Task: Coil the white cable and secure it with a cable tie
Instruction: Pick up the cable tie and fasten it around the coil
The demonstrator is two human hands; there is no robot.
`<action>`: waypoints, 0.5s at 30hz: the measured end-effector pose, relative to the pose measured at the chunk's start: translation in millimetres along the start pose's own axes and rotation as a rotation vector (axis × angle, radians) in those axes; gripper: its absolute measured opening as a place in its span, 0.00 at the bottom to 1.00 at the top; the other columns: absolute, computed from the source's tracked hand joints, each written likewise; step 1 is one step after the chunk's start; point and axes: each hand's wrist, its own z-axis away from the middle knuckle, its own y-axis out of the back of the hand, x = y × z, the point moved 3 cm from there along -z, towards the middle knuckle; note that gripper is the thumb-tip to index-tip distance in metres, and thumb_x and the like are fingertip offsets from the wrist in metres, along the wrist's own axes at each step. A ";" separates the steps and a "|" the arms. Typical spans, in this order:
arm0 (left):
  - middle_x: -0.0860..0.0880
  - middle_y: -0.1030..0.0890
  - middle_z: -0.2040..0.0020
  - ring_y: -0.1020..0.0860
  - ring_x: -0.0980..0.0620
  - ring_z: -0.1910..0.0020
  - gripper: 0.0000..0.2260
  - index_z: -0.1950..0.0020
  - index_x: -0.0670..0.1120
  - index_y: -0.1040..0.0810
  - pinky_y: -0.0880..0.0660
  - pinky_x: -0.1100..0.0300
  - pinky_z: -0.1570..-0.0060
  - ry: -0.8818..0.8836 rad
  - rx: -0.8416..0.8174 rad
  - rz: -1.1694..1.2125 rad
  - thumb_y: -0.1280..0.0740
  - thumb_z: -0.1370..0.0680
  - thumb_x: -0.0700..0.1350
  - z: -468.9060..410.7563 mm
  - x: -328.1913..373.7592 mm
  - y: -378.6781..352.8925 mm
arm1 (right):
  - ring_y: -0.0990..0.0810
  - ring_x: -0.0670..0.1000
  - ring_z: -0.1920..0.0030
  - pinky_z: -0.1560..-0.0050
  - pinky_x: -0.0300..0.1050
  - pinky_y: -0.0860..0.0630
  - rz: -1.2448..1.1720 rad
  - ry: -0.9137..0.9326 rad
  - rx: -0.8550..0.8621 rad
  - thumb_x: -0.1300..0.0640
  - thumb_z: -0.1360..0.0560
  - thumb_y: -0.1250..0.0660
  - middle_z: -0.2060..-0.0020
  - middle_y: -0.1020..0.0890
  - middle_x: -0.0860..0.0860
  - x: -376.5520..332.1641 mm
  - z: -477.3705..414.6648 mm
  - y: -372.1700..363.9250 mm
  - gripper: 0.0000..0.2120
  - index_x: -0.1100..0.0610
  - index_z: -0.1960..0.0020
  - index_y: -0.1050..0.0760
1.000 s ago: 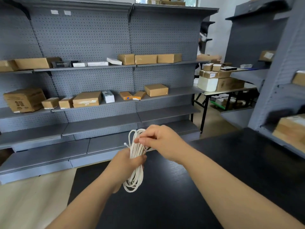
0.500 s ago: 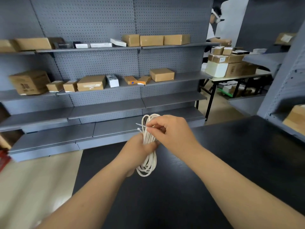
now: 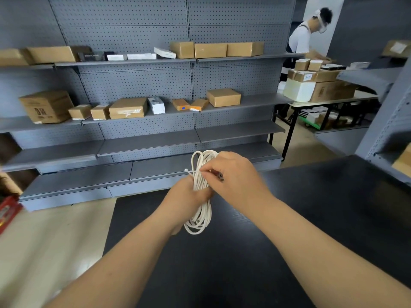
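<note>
The white cable (image 3: 201, 216) is wound into a long coil that hangs upright above the black table (image 3: 311, 218). My left hand (image 3: 186, 196) is closed around the coil's middle. A thin white cable tie (image 3: 189, 171) crosses the coil just above that hand, its head sticking out to the left. My right hand (image 3: 235, 176) pinches the tie at the coil's upper right side. The coil's top loops rise above both hands and its bottom loops dangle below them.
Grey pegboard shelving (image 3: 144, 85) with several cardboard boxes stands beyond the table. A person (image 3: 304, 38) works at a box-laden table (image 3: 333, 101) at the back right. More shelving (image 3: 391, 121) stands on the right. A red object (image 3: 6, 212) lies at the left edge.
The view has tilted and shifted, so the shelves sit lower and a person has come into sight. Both hands keep their hold on the coil and tie, with little change between them.
</note>
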 end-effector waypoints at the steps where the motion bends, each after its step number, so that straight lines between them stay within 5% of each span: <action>1: 0.55 0.26 0.74 0.30 0.55 0.71 0.11 0.67 0.52 0.27 0.33 0.61 0.67 -0.007 0.003 -0.009 0.36 0.25 0.43 -0.5 0.0 0.1 | 0.23 0.53 0.59 0.57 0.41 0.31 -0.011 -0.010 0.002 0.55 0.30 0.37 0.64 0.20 0.52 0.3 -0.3 -0.1 0.10 0.57 0.59 0.18; 15: 0.54 0.29 0.71 0.34 0.58 0.73 0.10 0.66 0.51 0.32 0.37 0.69 0.74 -0.097 0.025 -0.265 0.37 0.25 0.45 -5.7 0.9 4.8 | 0.23 0.53 0.57 0.56 0.38 0.34 0.009 -0.021 -0.043 0.56 0.30 0.37 0.63 0.19 0.52 0.4 -6.8 -4.8 0.09 0.57 0.59 0.18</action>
